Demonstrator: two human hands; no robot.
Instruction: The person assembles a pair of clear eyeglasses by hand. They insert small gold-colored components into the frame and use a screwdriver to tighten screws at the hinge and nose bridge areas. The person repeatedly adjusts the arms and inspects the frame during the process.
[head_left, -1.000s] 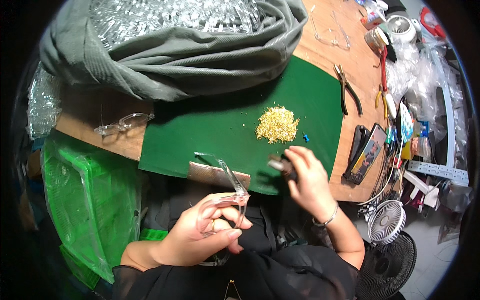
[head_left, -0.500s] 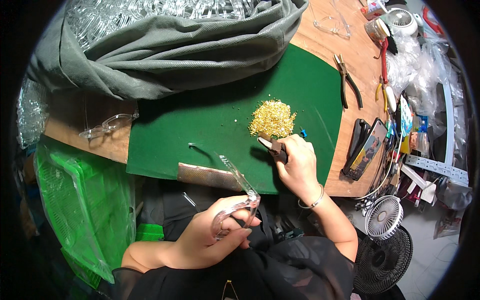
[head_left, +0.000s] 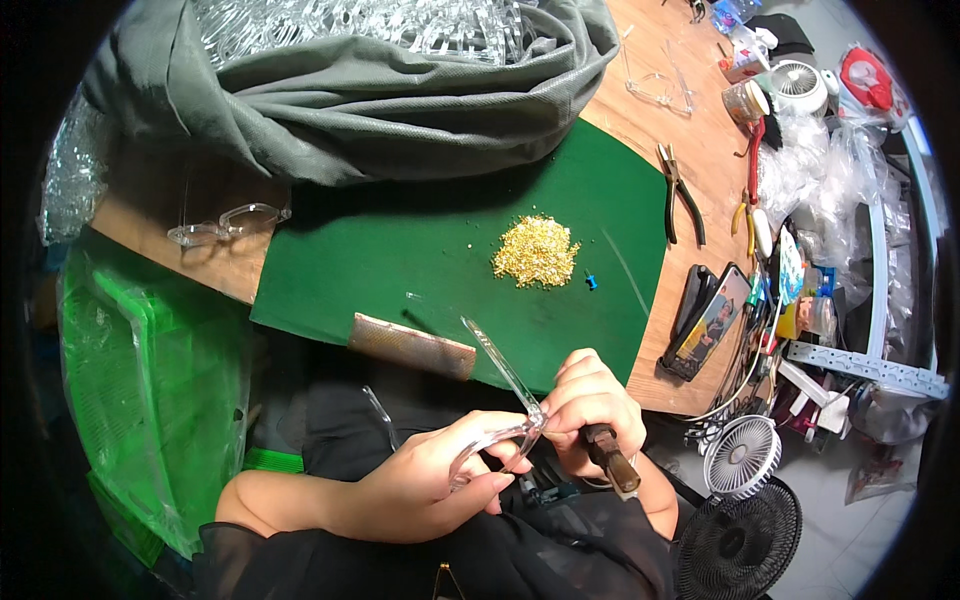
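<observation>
My left hand [head_left: 435,475] is closed round the front of a clear plastic eyeglass frame [head_left: 505,372], one temple pointing up and away. At the frame's hinge corner, the fingertips of my right hand [head_left: 590,405] meet it. A dark-handled tool with a pale tip [head_left: 613,462] is gripped in that same hand, its tip toward me; its exact kind is unclear. Whether the fingertips also pinch a small piece is hidden. Beyond both hands, a heap of tiny gold metal pieces [head_left: 536,252] lies on the green mat [head_left: 380,250].
A blue push pin [head_left: 591,283] is beside the heap. A worn, textured block [head_left: 412,346] sits at the mat's near edge. Pliers [head_left: 680,195], a phone [head_left: 712,318] and small fans line the right. A grey sack [head_left: 400,115] of clear frames fills the far left.
My right hand has come back from the gold heap to the glasses' hinge, its tool now turned toward me. The glasses have shifted slightly right. The whole view has also shifted.
</observation>
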